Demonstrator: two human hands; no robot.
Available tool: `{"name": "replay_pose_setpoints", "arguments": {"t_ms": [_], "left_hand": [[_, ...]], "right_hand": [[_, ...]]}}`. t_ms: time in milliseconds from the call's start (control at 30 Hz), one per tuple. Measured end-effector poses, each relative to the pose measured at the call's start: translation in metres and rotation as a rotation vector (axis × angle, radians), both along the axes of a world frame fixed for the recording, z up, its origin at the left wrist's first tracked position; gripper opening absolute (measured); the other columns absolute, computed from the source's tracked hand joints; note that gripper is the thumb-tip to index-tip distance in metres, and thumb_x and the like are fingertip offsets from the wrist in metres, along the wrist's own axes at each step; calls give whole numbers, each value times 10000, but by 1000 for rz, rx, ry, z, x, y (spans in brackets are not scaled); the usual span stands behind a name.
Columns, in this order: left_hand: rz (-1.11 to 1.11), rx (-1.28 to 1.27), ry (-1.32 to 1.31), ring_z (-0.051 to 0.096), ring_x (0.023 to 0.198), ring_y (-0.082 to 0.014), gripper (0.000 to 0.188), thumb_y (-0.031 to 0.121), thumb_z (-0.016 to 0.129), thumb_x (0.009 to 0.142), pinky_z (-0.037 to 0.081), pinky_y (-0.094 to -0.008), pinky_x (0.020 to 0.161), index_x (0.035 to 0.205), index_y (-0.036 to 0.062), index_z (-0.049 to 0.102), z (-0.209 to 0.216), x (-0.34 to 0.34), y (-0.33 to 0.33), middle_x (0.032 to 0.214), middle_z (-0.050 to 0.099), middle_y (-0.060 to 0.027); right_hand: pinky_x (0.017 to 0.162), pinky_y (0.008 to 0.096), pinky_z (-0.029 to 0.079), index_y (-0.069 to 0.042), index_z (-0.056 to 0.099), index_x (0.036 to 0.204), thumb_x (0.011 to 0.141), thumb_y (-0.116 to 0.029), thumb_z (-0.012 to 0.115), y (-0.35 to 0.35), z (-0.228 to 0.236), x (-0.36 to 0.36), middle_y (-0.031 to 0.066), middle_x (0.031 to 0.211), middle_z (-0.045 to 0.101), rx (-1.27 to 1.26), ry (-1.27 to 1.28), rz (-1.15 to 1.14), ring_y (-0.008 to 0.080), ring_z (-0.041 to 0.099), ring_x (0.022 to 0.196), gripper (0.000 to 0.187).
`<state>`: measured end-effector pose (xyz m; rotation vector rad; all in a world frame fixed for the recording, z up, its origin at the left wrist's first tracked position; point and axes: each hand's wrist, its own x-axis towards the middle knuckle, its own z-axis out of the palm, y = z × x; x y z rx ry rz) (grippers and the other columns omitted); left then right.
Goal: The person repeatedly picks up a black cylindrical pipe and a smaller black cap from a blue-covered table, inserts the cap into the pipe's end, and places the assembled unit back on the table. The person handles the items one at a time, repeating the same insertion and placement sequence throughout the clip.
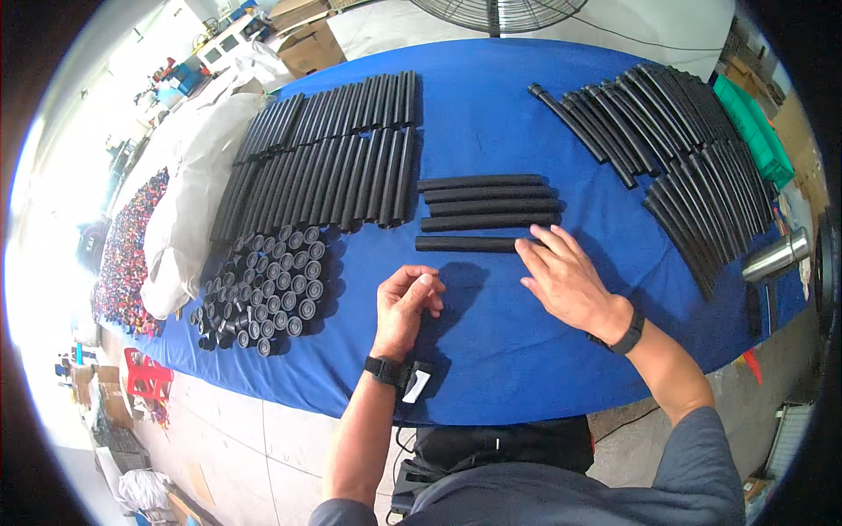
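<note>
Over the middle of the table, my left hand is curled closed with the thumb on top; whatever it holds, if anything, is hidden. My right hand has its fingers stretched out over the right end of the nearest black tube. Just beyond that tube, several similar black tubes lie side by side in a small row. Left of my left hand, many round black caps stand grouped together. Behind the caps lie two rows of black tubes.
More black tubes, with knobbed ends at the far row, fan out at the right on the blue cloth. A green bin and a metal cylinder are at the right edge. A white sack lies left; a fan stands beyond.
</note>
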<state>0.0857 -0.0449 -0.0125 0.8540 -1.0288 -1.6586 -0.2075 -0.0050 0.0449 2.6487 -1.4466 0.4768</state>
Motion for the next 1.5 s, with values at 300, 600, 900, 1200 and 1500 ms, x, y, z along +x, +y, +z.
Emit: {"name": "replay_pose_setpoints", "arguments": {"t_ms": [300,600,900,1200,1500], "left_hand": [[26,78,-53,592,529,-140,260,242,635,1005,458,-261,485,797,87,612,6,-1,-2,727,667,-73],[39,-19,-331,583,623,-86,199,208,692,980,459,-240,561,862,52,657,35,31,26,766,664,-21],[565,-484,-1398,657,770,-188,244,172,782,858,537,-334,700,1038,27,705,59,133,43,885,680,-87],[426,-311,-1966,666,972,-346,498,407,792,815,547,-476,796,1167,70,687,72,132,28,1089,599,-138],[531,-455,-1744,650,954,-351,431,281,839,772,531,-468,807,1081,45,652,71,128,39,1077,610,-144]], "right_hand": [[905,423,510,32,610,1197,829,-160,783,-2,-8,27,131,1068,598,133,-96,-18,295,579,1011,449],[669,372,563,39,585,1199,934,-109,657,37,-2,-10,149,927,683,1082,-554,-22,227,684,740,311],[609,286,565,87,507,1348,934,-71,630,65,1,-21,118,869,697,1374,-1149,-130,153,678,693,460],[663,300,547,106,546,1298,922,-83,664,65,-10,-24,104,827,702,1263,-1086,-51,143,662,706,437],[660,290,540,102,549,1305,929,-102,671,69,-12,-23,99,816,700,1221,-1078,-57,132,662,711,445]]}}
